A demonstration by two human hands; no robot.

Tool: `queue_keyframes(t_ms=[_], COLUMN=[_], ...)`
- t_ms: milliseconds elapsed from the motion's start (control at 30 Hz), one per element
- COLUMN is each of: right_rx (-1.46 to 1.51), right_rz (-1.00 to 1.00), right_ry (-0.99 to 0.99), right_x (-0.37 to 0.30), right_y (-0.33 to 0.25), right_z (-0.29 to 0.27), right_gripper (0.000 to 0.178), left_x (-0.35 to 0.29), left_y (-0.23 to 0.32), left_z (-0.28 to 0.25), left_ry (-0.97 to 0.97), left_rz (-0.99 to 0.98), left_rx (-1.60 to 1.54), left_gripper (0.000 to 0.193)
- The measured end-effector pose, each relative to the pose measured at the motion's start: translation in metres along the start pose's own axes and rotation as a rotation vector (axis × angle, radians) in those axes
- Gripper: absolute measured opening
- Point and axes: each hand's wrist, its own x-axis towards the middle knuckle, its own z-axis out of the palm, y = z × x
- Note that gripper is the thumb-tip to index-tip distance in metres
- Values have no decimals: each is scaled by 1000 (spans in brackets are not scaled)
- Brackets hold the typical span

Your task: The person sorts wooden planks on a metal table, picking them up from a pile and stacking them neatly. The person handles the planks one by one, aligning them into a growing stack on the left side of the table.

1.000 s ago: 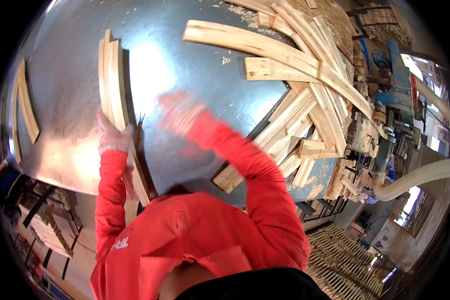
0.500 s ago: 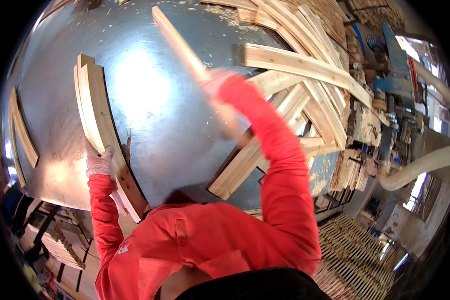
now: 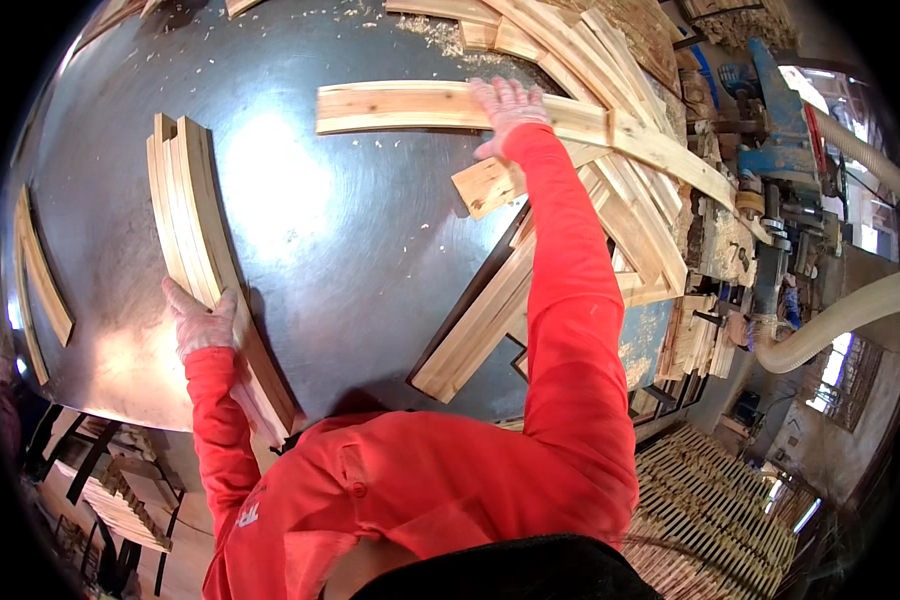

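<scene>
My left hand, in a thin pale glove, grips a stack of curved wooden boards standing on edge, thumb on one side and fingers on the other. The stack runs away from my body at the left. My right hand, gloved too, lies across a curved wooden board at the far side, its fingers stretched and spread, the thumb beyond the near edge. That board's right end overlaps another curved board on the pile. Just below my right hand, the end of a short wooden piece sticks out.
A grey metal tabletop carries scattered wood chips. Crossed boards are piled at the right. Two thin curved strips lie far left. Beyond the table stand a blue machine, a pale hose and slatted wood stacks.
My right hand has swung the board from a slanting position to lying crosswise at the far side, and its fingers have spread. My left hand stays on the stack, slightly shifted.
</scene>
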Motion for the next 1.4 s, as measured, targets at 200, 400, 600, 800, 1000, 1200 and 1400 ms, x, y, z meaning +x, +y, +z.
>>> queue_keyframes(t_ms=[200, 400, 600, 800, 1000, 1200, 1400], right_rx=[138, -5, -207, 411, 533, 802, 1341], right_rz=[-374, -487, -638, -712, 26, 1358, 1315], right_ry=[-127, -241, 150, 1006, 777, 511, 658], right_x=[12, 26, 50, 69, 10, -69, -83], right_y=[-70, -155, -204, -361, -192, 0, -76], right_z=[-16, -33, -57, -8, -50, 93, 111], right_gripper=[61, 31, 19, 22, 64, 105, 119], left_x=[-2, 22, 44, 19, -20, 26, 51], left_y=[5, -55, -124, -70, -43, -116, -180], left_z=[-11, -3, -1, -27, -21, -52, -54], left_ry=[-45, 2, 0, 41, 93, 127, 239], left_rz=[-12, 249, 511, 385, 80, 284, 255], left_rx=[-22, -86, -198, -75, 195, 132, 471], left_gripper=[116, 115, 114, 116, 115, 108, 104])
